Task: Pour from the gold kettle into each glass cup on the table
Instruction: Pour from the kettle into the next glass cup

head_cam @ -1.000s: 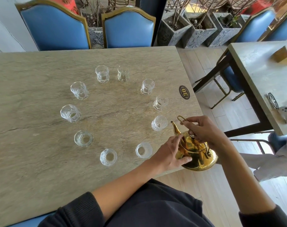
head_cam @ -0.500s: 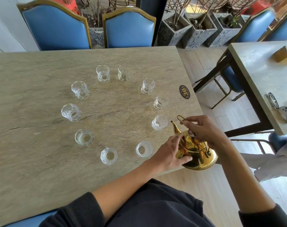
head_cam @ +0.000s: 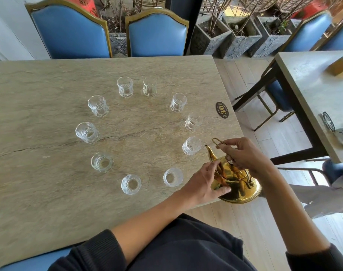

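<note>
Gold kettle [head_cam: 237,185] sits at the table's [head_cam: 39,85] right edge near the front corner, base partly overhanging it, spout [head_cam: 210,153] aimed toward the ring of cups. Right hand [head_cam: 243,155] is above the lid, fingers pinched narrow on the thin wire handle [head_cam: 217,142] and knob area; exact contact under the palm is hidden. Left hand [head_cam: 203,185] braces the kettle body, fingers spread and curled against its side, thumb low on the belly. Ten glass cups stand upright in a rough ring mid-table; nearest the spout is the right-side cup [head_cam: 191,145], then the front-right cup [head_cam: 172,177]. Can't tell liquid levels through clear glass, but none looks visibly filled and no stream is running, so my read is pouring hasn't started: all ten left. Kettle isn't lifted yet. Far-side cups [head_cam: 125,87] need a long reach across the ring, with sleeve or kettle passing over near cups, a knock-over risk. Number badge [head_cam: 222,110] near the right edge is flat, no obstruction. Blue chairs [head_cam: 157,34] behind the far edge and second table [head_cam: 313,90] to the right are well apart. Overhang at the edge is the main hazard.
</note>
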Action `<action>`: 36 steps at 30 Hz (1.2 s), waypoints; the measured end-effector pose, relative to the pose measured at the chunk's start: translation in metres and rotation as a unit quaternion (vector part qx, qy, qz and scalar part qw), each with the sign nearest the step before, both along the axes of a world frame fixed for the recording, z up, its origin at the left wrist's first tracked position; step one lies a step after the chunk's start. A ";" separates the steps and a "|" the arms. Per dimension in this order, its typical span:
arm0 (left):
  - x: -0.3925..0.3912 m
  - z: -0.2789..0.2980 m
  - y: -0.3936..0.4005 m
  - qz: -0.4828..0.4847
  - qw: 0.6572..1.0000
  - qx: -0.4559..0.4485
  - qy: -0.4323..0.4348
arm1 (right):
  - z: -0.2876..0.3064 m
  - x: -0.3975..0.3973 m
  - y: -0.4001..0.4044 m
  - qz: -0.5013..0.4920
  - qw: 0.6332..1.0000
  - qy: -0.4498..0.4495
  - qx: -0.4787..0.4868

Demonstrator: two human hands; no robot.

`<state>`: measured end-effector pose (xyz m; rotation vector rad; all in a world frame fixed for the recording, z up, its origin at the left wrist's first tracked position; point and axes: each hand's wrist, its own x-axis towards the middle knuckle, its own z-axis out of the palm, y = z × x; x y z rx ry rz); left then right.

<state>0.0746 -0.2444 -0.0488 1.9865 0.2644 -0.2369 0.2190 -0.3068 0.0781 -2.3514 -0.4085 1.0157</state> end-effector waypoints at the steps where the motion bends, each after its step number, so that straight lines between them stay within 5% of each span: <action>1: 0.000 0.000 0.000 -0.001 1.000 0.000 0.001 | 0.000 0.000 0.000 0.000 1.000 0.000 0.001; 36: 0.006 0.004 0.008 -0.003 1.000 -0.001 0.016 | -0.001 0.006 0.007 0.000 1.000 0.012 0.010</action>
